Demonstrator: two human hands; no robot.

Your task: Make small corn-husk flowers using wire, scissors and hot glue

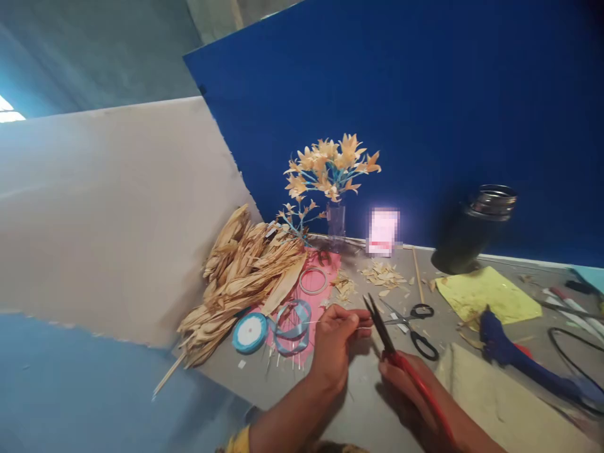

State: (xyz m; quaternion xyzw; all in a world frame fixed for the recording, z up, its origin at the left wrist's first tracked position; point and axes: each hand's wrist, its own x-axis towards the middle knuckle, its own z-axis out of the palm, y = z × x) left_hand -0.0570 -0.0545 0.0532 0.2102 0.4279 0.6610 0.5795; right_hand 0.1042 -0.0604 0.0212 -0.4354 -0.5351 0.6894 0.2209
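My left hand (334, 343) pinches a thin pale wire (312, 322) between thumb and fingers; the wire sticks out to the left. Red-handled long-nose pliers (387, 343) are in my right hand (409, 384), their dark jaws pointing up and slightly parted beside my left fingertips. Whether the jaws touch the wire, I cannot tell. Left of my hands lie a spool of blue ribbon (250, 333), a loose ribbon coil (293, 333) and several thin wires on pink paper (325, 259). Just beyond my right hand rest black-handled scissors (413, 322), blades apart.
Dried husks (236, 277) are heaped at the left. Behind stands a clear vase (336, 226) of pale husk flowers (330, 165). A dark flask (472, 229), yellow paper (491, 294), blue glue gun (507, 352) and folded cloth (495, 393) occupy the right side.
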